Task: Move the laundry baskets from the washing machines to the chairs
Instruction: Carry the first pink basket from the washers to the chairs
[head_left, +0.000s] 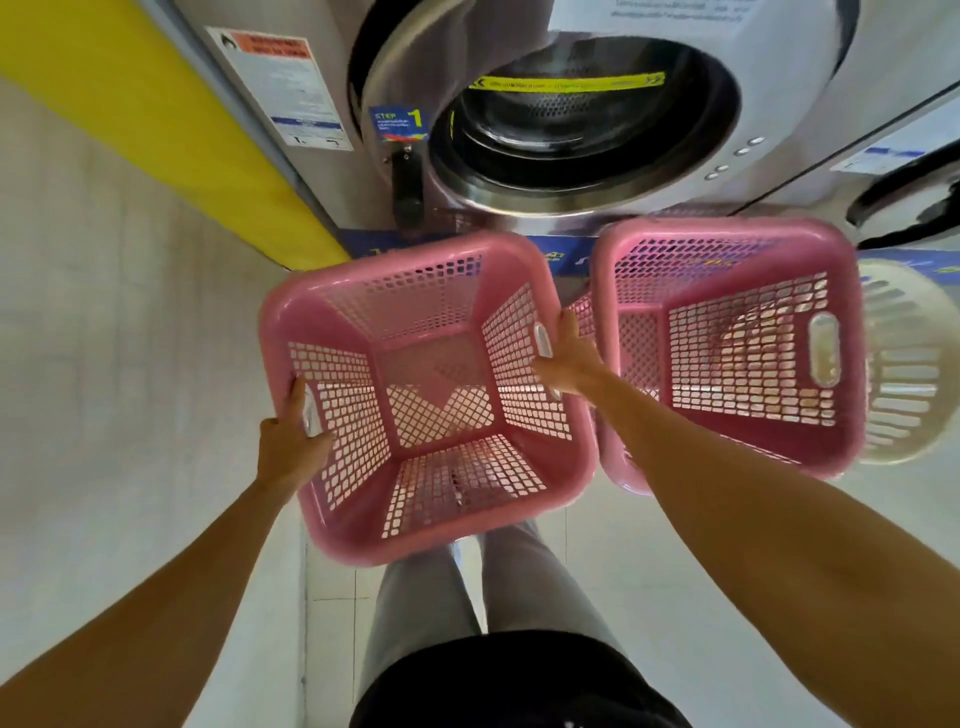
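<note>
An empty pink mesh laundry basket (431, 395) hangs in front of me, above my legs. My left hand (291, 441) grips its left handle slot and my right hand (569, 358) grips its right rim by the handle. A second pink basket (727, 343) stands right beside it, tilted a little, in front of the washing machine (571, 130), whose round door is open. No chairs are in view.
A white basket (904, 374) sits behind the second pink one at the right edge. Another machine (914, 171) adjoins on the right. A yellow panel (171, 130) and pale wall run along the left. The floor is light tile.
</note>
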